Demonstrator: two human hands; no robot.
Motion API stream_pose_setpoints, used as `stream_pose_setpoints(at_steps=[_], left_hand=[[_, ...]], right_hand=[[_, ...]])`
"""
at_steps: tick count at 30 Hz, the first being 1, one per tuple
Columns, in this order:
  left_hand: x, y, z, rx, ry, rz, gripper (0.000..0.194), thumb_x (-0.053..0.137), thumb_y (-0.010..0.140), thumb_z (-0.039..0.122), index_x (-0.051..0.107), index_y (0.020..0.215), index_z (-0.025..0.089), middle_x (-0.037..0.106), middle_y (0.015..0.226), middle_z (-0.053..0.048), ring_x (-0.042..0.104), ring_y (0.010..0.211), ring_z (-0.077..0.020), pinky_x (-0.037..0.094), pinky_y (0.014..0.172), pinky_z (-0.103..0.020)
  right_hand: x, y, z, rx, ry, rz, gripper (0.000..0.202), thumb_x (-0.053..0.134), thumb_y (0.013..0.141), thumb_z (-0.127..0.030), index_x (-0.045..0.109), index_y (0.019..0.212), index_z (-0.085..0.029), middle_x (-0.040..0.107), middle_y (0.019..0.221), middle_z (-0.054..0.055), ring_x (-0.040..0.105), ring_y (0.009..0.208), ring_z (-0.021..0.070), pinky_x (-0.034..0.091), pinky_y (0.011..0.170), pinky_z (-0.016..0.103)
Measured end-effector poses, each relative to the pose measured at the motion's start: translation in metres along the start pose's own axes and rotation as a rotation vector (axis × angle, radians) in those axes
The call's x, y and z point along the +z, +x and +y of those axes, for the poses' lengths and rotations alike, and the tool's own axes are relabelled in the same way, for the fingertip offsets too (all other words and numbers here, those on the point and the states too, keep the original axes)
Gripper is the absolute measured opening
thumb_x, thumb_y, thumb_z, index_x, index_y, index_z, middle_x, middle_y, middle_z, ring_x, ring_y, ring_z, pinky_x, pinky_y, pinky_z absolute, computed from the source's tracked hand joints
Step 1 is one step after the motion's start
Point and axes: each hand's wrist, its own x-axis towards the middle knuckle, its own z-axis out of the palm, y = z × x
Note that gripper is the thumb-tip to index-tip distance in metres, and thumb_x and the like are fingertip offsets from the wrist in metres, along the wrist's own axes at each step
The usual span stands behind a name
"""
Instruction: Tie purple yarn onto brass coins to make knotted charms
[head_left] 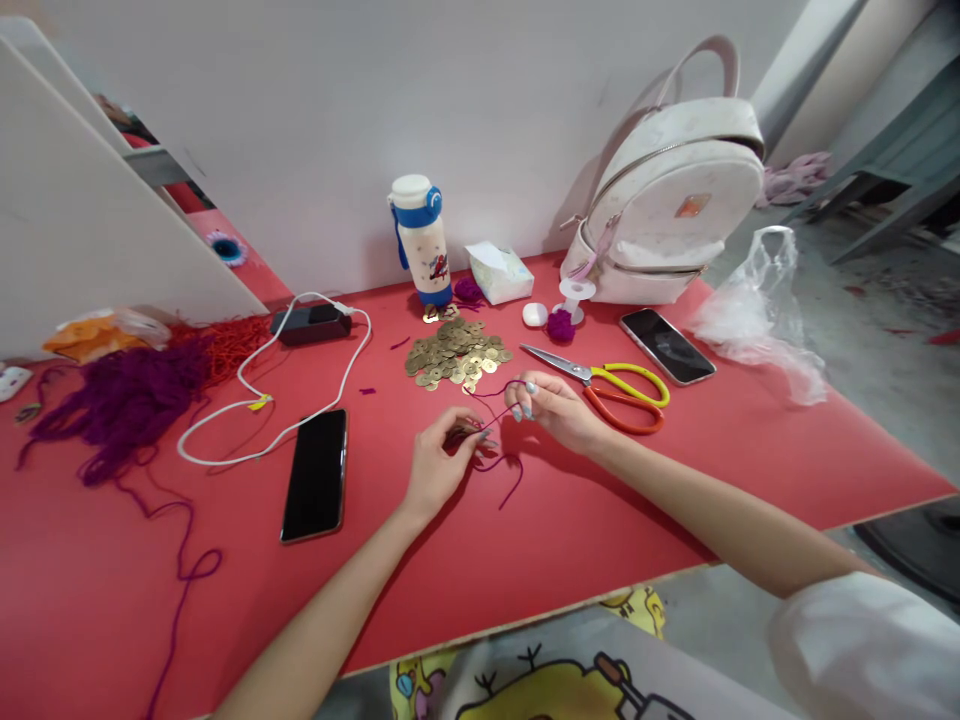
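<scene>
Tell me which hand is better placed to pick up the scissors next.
Probably the right hand: the scissors lie close beside it, while the left hand is farther off. Both hands hold purple yarn, so the right might have to let go.

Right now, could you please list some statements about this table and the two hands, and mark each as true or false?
1. The left hand and the right hand both hold purple yarn. True.
2. The scissors are in the right hand. False: they lie on the table.
3. The bottle stands behind the pile of discs. True.
4. The backpack is under the table. False: it stands upon the table.
5. A phone lies left of the left hand. True.
</scene>
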Motion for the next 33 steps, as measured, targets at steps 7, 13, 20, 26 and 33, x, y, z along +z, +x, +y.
stream_pose_setpoints(at_steps=[7,13,20,26,33], left_hand=[[-0.003,0.003,-0.008,-0.088,-0.114,0.019,0.025,0.074,0.076,0.033,0.069,0.089,0.013,0.075,0.075,-0.008,0.075,0.069,-0.0231,0.062,0.066,-0.032],[-0.002,0.006,-0.003,-0.166,-0.251,0.061,0.032,0.080,0.069,0.032,0.068,0.090,0.011,0.076,0.073,-0.009,0.075,0.068,-0.0255,0.062,0.060,-0.033],[-0.007,0.007,0.001,-0.146,-0.197,0.117,0.028,0.082,0.066,0.035,0.069,0.077,0.013,0.074,0.070,-0.006,0.074,0.065,-0.0223,0.062,0.062,-0.031],[-0.011,0.009,-0.002,-0.112,-0.201,0.143,0.021,0.079,0.069,0.030,0.070,0.077,0.013,0.071,0.062,-0.004,0.067,0.050,-0.0166,0.056,0.049,-0.026],[-0.010,0.009,-0.001,-0.088,-0.173,0.142,0.014,0.076,0.070,0.026,0.069,0.073,0.014,0.065,0.051,0.001,0.057,0.040,-0.0113,0.048,0.042,-0.021]], right_hand=[[-0.005,0.007,0.010,0.013,0.048,0.186,0.031,0.060,0.086,-0.054,0.052,0.086,-0.024,0.061,0.080,0.001,0.056,0.066,0.0146,0.048,0.058,0.028],[-0.001,0.001,0.013,-0.102,-0.127,0.288,0.022,0.057,0.092,-0.045,0.047,0.089,-0.025,0.063,0.088,0.001,0.058,0.068,0.0130,0.048,0.062,0.027],[0.015,-0.012,0.021,-0.093,-0.806,-0.048,0.017,0.068,0.087,-0.035,0.059,0.086,-0.020,0.063,0.085,0.002,0.057,0.079,0.0163,0.041,0.069,0.027],[0.022,-0.012,0.027,-0.045,-0.674,-0.033,0.022,0.074,0.080,-0.025,0.057,0.094,-0.021,0.064,0.091,0.002,0.057,0.085,0.0175,0.044,0.074,0.029],[0.028,-0.014,0.029,-0.016,-0.457,-0.082,0.025,0.070,0.080,-0.024,0.049,0.094,-0.022,0.063,0.093,0.002,0.060,0.083,0.0165,0.048,0.073,0.030]])
